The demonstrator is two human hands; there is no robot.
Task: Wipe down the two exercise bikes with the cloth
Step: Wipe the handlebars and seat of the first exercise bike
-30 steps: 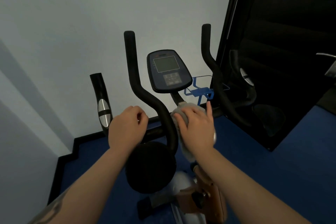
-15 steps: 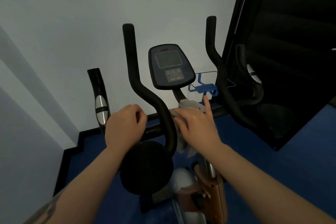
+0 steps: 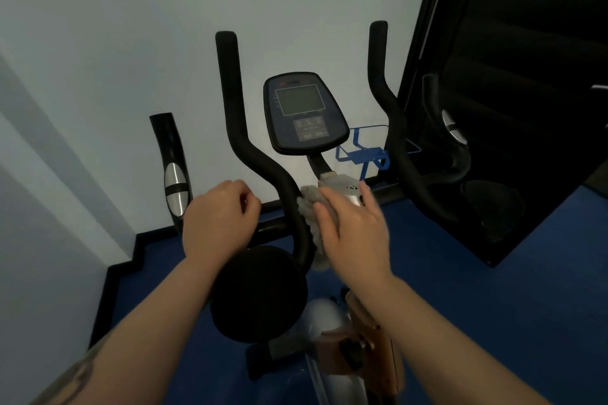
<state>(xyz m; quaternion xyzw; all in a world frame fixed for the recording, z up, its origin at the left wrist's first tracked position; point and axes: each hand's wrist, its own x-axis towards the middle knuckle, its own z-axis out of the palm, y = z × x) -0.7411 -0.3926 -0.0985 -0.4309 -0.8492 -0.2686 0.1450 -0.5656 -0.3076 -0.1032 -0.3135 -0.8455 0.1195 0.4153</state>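
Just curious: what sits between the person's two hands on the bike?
In the head view, the bike's black left handlebar rises between the left hand and right hand, with the grey cloth under the right hand.

No text, number or brand can be read with certainty. The dark blue-grey oval plastic console [image 3: 304,113] on the exercise bike's stem carries a small reddish mark along its top edge, too blurred to resolve into letters. Its grey rectangular display screen [image 3: 298,99] shows no digits. The block of grey push-buttons [image 3: 310,129] below the screen bears pale markings too small to decipher, and small marks at the left edge of the screen are likewise illegible.
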